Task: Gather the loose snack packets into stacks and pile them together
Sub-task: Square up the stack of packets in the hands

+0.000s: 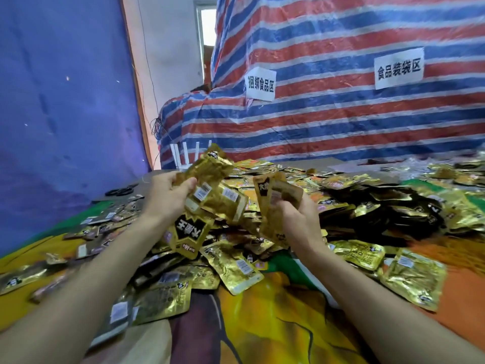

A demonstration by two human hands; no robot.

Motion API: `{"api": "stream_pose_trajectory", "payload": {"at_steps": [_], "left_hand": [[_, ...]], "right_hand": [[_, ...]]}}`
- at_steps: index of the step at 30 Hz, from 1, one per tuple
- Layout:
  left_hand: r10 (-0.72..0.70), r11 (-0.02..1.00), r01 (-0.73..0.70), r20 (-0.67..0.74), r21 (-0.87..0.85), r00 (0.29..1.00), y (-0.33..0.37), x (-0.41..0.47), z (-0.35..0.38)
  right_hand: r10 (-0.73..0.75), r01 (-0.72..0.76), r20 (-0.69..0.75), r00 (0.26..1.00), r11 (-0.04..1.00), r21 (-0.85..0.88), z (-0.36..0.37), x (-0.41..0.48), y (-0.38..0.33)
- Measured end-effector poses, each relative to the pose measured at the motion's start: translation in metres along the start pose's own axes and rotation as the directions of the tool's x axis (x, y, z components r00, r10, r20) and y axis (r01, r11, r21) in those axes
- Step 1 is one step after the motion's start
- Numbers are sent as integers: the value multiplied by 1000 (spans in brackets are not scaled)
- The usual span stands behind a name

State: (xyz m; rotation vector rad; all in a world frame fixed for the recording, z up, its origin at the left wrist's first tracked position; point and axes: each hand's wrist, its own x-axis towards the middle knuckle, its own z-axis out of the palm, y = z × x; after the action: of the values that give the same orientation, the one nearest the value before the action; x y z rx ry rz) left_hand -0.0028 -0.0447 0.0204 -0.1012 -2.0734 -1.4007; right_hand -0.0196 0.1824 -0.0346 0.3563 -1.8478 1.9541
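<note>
My left hand (168,197) pinches a ragged fan of gold snack packets (215,190), thumb clamped over their faces. My right hand (299,222) curls its fingers around a tidier stack (278,198). Both are raised over the loose heap (341,182) spread on the printed cloth (262,324). The foil pouches look light, crinkly and slick. I judge that gripping across their flat middles, edges squared, should stop them sliding out.

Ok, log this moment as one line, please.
left hand: grips bunch of packets | right hand: grips second stack | loose packets: heaped on cloth | stage: gathering, stacks not yet piled
</note>
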Motion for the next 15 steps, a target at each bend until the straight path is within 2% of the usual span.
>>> {"api": "stream_pose_trajectory", "payload": {"at_steps": [4, 7, 9, 11, 13, 15], "left_hand": [[26, 999, -33, -271, -21, 962, 1, 8, 9], [-36, 985, -23, -338, -170, 940, 6, 10, 10], [-91, 946, 0, -265, -324, 960, 10, 7, 12], [-93, 911, 33, -127, -410, 988, 13, 3, 14], [-39, 926, 36, 0, -377, 999, 12, 0, 15], [26, 952, 6, 100, -305, 995, 8, -2, 16]], "right_hand": [[-40, 40, 6, 999, 999, -19, 1, -2, -1], [-46, 47, 13, 999, 998, -52, 3, -3, 2], [-13, 12, -19, 1000, 999, -43, 5, -3, 1], [46, -44, -75, 996, 999, 29, 5, -2, -1], [65, -53, -144, 987, 995, 85, 3, 0, -7], [9, 15, -185, 983, 992, 127, -3, 1, -12]]}}
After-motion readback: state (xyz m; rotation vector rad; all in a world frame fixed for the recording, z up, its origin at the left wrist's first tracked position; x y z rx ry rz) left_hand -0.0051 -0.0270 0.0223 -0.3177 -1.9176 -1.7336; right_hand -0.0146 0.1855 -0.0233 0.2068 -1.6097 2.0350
